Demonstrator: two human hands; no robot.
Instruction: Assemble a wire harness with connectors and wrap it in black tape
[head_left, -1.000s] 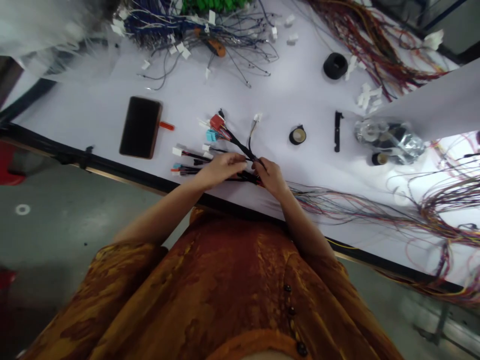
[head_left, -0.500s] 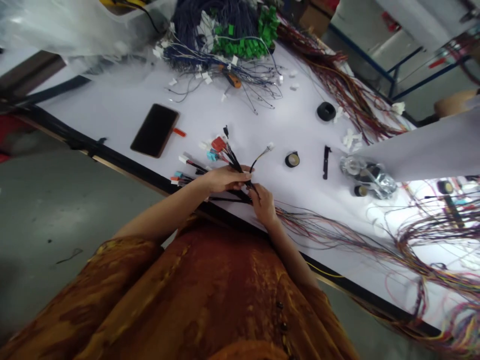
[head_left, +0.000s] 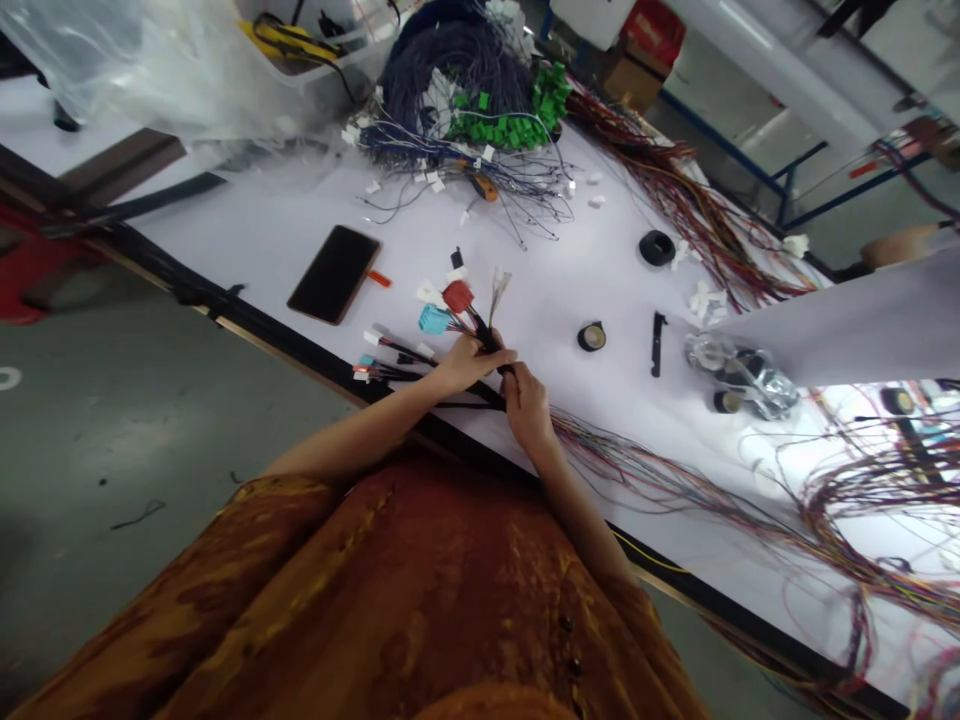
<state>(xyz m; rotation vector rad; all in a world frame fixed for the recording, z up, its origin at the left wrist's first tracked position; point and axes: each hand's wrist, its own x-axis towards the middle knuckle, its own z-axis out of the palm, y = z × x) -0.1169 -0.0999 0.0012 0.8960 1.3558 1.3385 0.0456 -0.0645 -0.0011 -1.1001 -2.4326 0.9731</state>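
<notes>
Gripping black wire harness (head_left: 480, 340) in my left hand (head_left: 469, 365), right hand (head_left: 527, 405) pinching it alongside; red connector (head_left: 457, 296) and teal connector (head_left: 433, 319) at far end.

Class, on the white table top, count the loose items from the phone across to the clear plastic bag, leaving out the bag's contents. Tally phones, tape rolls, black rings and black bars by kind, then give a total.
Phone: 1
Tape rolls: 2
Black ring: 1
Black bar: 1
Total: 5
</notes>
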